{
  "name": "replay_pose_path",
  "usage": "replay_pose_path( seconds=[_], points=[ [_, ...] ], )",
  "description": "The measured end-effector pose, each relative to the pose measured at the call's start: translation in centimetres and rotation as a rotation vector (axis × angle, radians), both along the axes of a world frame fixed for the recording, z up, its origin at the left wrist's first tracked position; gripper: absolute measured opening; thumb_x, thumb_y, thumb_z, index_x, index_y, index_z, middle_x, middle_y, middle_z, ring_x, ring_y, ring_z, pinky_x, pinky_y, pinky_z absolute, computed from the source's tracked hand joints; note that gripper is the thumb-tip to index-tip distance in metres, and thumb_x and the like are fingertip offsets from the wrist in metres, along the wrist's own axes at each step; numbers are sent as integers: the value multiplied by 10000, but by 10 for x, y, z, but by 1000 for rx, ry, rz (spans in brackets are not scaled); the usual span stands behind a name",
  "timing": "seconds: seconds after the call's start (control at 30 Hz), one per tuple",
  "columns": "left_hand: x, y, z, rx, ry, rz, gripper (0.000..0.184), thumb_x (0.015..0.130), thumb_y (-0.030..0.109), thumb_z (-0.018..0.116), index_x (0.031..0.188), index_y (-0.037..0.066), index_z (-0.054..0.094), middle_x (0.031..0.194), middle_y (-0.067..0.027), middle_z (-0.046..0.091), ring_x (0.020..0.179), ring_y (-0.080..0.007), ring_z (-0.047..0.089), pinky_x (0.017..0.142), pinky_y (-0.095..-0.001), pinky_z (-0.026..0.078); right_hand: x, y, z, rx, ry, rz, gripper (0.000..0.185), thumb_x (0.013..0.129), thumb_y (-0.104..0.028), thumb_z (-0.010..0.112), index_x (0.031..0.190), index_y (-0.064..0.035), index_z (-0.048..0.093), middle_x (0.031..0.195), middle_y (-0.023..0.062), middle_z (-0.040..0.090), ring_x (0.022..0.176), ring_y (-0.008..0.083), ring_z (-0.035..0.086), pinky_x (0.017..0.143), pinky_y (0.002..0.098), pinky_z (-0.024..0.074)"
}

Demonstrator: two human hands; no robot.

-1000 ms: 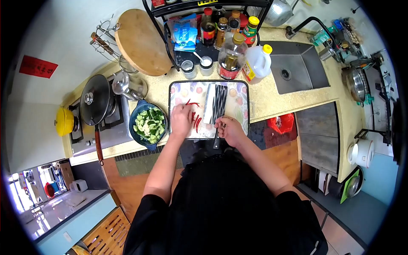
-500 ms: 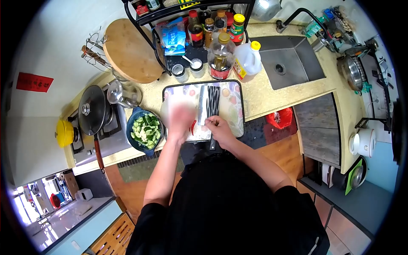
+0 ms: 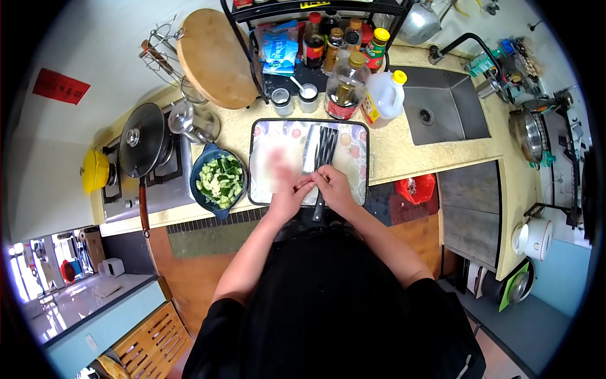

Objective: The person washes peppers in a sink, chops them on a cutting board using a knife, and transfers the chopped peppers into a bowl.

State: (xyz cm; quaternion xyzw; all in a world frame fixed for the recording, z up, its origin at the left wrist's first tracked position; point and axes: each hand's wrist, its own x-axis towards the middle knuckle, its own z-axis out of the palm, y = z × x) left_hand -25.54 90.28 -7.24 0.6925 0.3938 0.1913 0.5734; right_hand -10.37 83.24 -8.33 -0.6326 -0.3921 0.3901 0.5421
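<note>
My left hand (image 3: 289, 197) is closed at the near edge of the patterned cutting board (image 3: 356, 155), its fingertips meeting those of my right hand (image 3: 332, 189). The right hand is closed too, beside the handle of the cleaver (image 3: 319, 148), whose broad blade lies flat on the board. What the fingers pinch, if anything, is too small to tell. Left of the cleaver the board shows a blurred pinkish-red patch; no separate red chilies can be made out there. A blue bowl (image 3: 242, 197) of cut green cucumber pieces (image 3: 219, 181) stands left of the board.
A lidded pan (image 3: 144, 140), glass pitcher (image 3: 194, 123) and yellow pot (image 3: 95, 170) are at the left. Behind the board stand two small jars (image 3: 281, 101), a large jar (image 3: 348, 85) and a white jug (image 3: 383, 98). A sink (image 3: 445, 104) is at the right.
My left hand has moved from over the chilies toward the near edge and met my right hand. The red chilies seen earlier beside the cleaver are no longer distinct. The cleaver remains on the board.
</note>
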Motion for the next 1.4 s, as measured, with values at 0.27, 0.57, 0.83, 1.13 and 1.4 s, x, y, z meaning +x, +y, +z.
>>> replay_pose_path(
  seconds=[0.27,0.57,0.83,1.13,1.4],
  points=[
    [-11,-10,-12,434,81,-84,208,974,175,699,1122,35,737,979,-165,730,931,-366,701,831,-422,550,14,4,-21,-495,1231,-38,180,1032,-166,596,865,-102,572,695,-21,496,513,94,386,457,254,331],
    [-9,49,-65,717,363,126,364,902,141,672,1259,69,668,1107,-170,722,965,-364,701,861,-436,561,22,-9,-11,-392,1010,-114,170,1026,-181,578,881,-93,576,735,12,547,540,83,419,474,230,331],
    [-10,100,-76,758,628,25,117,884,139,706,932,33,711,962,-180,686,947,-386,645,852,-473,530,20,-19,-6,-352,932,-174,137,1014,-170,596,940,-58,625,728,14,554,522,78,432,449,238,321],
    [-16,60,-57,4,52,58,121,953,92,708,1005,-17,705,789,-27,710,620,-129,598,581,-280,484,5,-10,-44,-137,246,-181,231,1031,-201,593,910,-10,642,737,49,619,602,138,549,531,312,418],
    [-3,0,-24,-536,-160,83,134,1010,102,679,1014,-23,728,823,-2,693,706,-44,557,640,-204,434,-3,-7,-23,-92,-179,21,194,999,-179,651,982,11,621,770,152,641,694,229,627,661,379,495]
  ],
)
